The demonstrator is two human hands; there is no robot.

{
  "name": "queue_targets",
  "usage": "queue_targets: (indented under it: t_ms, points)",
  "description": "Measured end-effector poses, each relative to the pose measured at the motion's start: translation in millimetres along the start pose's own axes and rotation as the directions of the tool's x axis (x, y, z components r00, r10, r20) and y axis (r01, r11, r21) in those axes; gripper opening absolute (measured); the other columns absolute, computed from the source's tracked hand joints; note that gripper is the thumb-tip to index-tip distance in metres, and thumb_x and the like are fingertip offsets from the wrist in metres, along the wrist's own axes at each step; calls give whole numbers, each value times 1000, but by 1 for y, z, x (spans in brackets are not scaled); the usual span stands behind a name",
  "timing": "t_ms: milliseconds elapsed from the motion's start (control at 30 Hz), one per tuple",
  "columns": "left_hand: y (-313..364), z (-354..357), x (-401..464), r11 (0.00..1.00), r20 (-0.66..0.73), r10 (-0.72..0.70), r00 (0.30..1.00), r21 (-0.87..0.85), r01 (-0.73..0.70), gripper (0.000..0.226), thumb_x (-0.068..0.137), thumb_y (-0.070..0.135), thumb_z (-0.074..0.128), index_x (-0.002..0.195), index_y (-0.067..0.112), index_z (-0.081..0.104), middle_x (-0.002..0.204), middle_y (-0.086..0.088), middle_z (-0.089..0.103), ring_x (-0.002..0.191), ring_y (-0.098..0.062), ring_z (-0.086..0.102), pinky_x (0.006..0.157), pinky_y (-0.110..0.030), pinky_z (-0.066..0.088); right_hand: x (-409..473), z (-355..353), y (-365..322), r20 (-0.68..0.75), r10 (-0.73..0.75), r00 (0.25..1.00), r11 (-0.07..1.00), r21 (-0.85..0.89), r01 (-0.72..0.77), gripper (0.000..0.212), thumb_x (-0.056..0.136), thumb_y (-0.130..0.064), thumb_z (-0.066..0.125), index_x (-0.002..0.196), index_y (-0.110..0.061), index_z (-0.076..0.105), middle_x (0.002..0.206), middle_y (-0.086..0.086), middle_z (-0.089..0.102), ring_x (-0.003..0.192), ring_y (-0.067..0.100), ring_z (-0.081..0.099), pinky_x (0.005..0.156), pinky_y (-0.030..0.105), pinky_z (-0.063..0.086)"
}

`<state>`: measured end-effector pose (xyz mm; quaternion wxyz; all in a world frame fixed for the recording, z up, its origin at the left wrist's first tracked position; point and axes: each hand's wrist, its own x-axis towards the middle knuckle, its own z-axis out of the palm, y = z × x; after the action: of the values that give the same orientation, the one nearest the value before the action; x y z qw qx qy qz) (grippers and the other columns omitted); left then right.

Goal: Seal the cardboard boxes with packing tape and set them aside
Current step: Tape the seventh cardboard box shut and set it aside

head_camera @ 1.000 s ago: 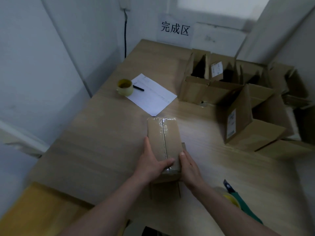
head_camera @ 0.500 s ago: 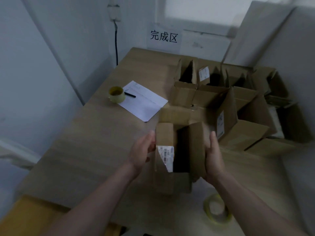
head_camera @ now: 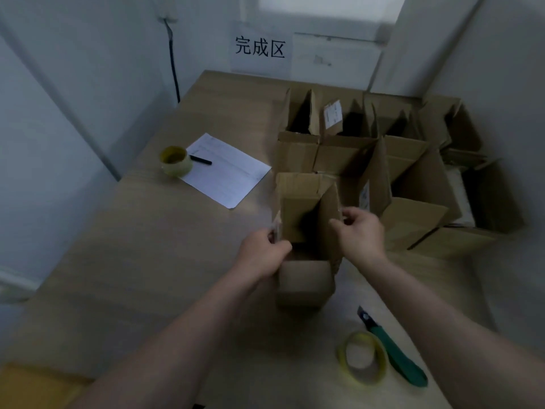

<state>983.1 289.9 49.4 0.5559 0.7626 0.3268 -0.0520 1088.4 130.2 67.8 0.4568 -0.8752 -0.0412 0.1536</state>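
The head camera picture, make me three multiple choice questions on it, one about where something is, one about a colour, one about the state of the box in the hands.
1. Where does the pen lie?
A. on the sheet of paper
B. inside a box
C. next to the knife

2. What colour is the knife handle near the flat tape roll?
A. red
B. green
C. white

3. In what state is the box that the left hand and right hand hold?
A. taped shut
B. crushed flat
C. open, flaps up

Answers: 1 A, the pen rests on the paper beside the other tape roll. 2 B, the handle is green. 3 C, each hand holds a raised side flap and the dark inside shows.
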Motion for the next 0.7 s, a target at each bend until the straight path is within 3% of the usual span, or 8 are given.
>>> queue_targets:
  t_ms: [33,100,200,300,367,500,633,700]
  points:
    - [7,1,7,999,-43,25,999,-48,-27,12,83,24,61,90,15,66,81,-5,65,77,-25,62,67,-41,56,9,-7,-5,-37,-28,999,998,-56,26,34,94,-21,65,127,-20,62,116,-1,66,102,12,63,89,37,56]
    - [20,4,20,998,-137,52,989,-40,-58,23,92,16,56,69,15,58,65,-3,54,63,-21,52,56,-32,40,26,-19,-13,-45,-85,995,986,-146,78,40,94,-17,64,133,-18,56,121,-2,62,105,12,59,89,33,54]
    - [39,14,43,997,-177,66,982,-34,-73,30,97,18,53,67,13,54,64,-2,48,60,-17,45,54,-28,33,45,-29,-25,125,-97,987,973,-196,121,46,91,-7,58,135,-20,51,115,-3,58,100,20,60,77,35,57]
    - [56,28,65,995,-155,87,984,-35,-93,31,100,22,50,70,13,54,66,-1,47,59,-13,44,53,-26,32,64,-39,-36,147,-155,977,927,-321,195,56,88,-1,57,139,-20,44,119,5,57,110,31,59,91,45,55]
    - [68,36,77,991,-128,121,984,-43,-127,28,101,24,50,74,17,56,68,1,51,62,-12,48,53,-24,33,78,-46,-40,136,-228,964,804,-533,265,54,88,-3,60,137,-16,44,120,9,56,108,29,58,91,41,53]
    - [85,49,97,986,-130,163,978,2,-164,33,100,25,51,67,20,52,64,2,49,64,-16,48,52,-28,30,99,-58,-40,186,-287,940,536,-782,318,12,88,-10,62,91,-19,54,100,6,57,82,22,55,69,34,51]
    - [98,58,108,982,-142,186,972,63,-178,35,101,25,50,66,18,52,65,-2,51,63,-18,49,51,-30,32,111,-70,-36,211,-330,920,344,-881,325,3,92,-20,56,89,-21,56,91,2,57,95,25,49,69,36,42]
    - [102,61,114,983,-118,184,976,51,-179,29,101,27,49,90,6,65,86,-16,63,82,-30,60,64,-36,47,117,-75,-33,222,-343,913,295,-897,329,6,91,-22,53,85,-23,53,93,2,59,101,28,48,76,39,40]
